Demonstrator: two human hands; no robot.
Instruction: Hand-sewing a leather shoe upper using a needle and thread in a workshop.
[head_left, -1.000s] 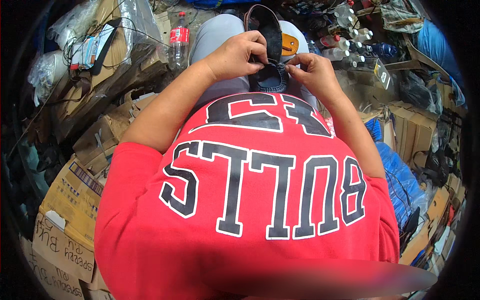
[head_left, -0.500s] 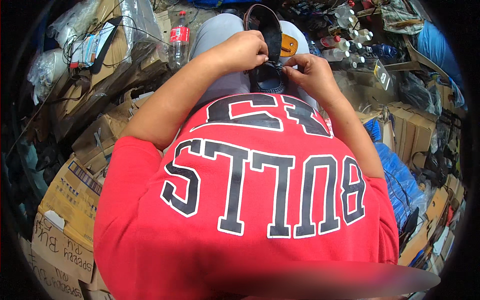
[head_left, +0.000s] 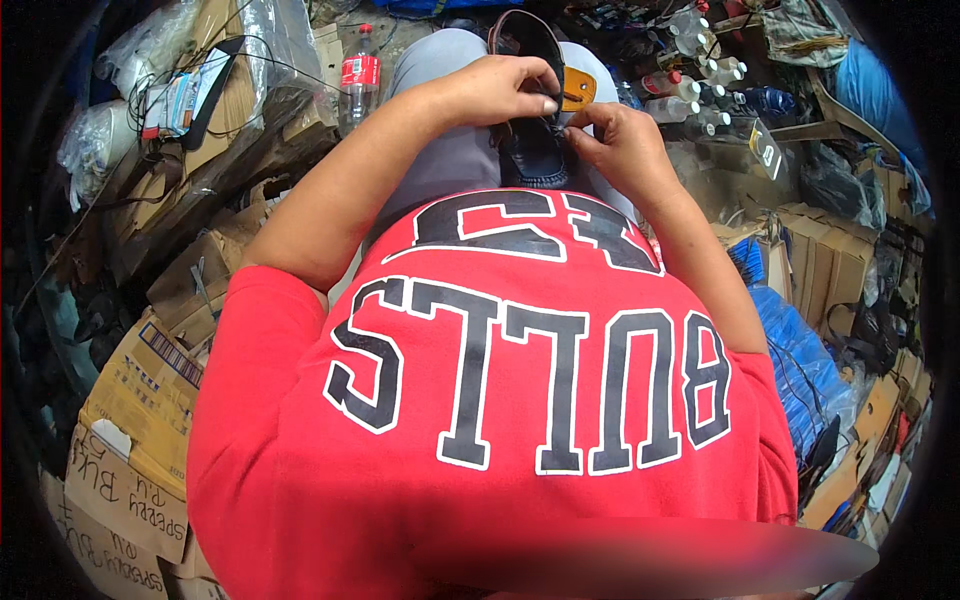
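Note:
A black shoe [head_left: 538,160] with stitching around its toe rests between my grey-clad thighs, toe end toward me. From its far right side sticks out a tan leather piece [head_left: 577,90] with small holes. My left hand [head_left: 500,90] is closed on the shoe's left side, fingers bent over the opening and thumb beside them. At the shoe's right edge, just below the tan piece, my right hand [head_left: 622,142] is closed in a pinch of thumb and forefinger. Whatever lies in that pinch is too small to make out.
A soda bottle [head_left: 360,78] with a red label stands left of my legs. Several small bottles [head_left: 672,109] crowd the right side. Cardboard boxes [head_left: 145,400] are stacked at the lower left, and a blue plastic bag [head_left: 795,345] lies among cardboard on the right.
My left hand has shifted slightly right, and its fingers now reach farther over the shoe opening. My right hand stays in nearly the same place, still pinched.

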